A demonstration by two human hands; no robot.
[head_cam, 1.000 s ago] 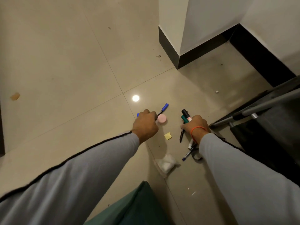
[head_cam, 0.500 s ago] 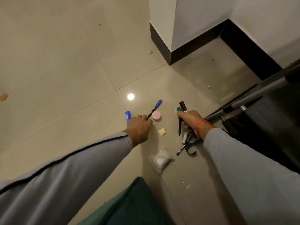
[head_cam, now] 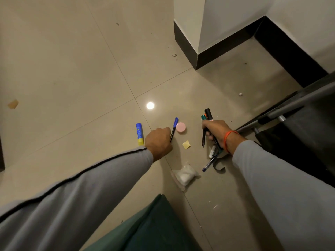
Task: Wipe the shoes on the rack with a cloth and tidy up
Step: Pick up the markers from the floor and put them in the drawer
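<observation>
— What is seen underfoot?
— A floor (head_cam: 72,69) of large glossy beige tiles is laid throughout, crossed by thin grout lines (head_cam: 116,60). A round ceiling-light reflection (head_cam: 150,105) is mirrored near the middle, and small specks of dirt are scattered about.

— And at the far right?
— A white wall corner (head_cam: 197,24) is set out into the room, edged by a black skirting board (head_cam: 226,48). The lighting is dim and warm. A tan scrap (head_cam: 13,103) is left on the far left.
</observation>
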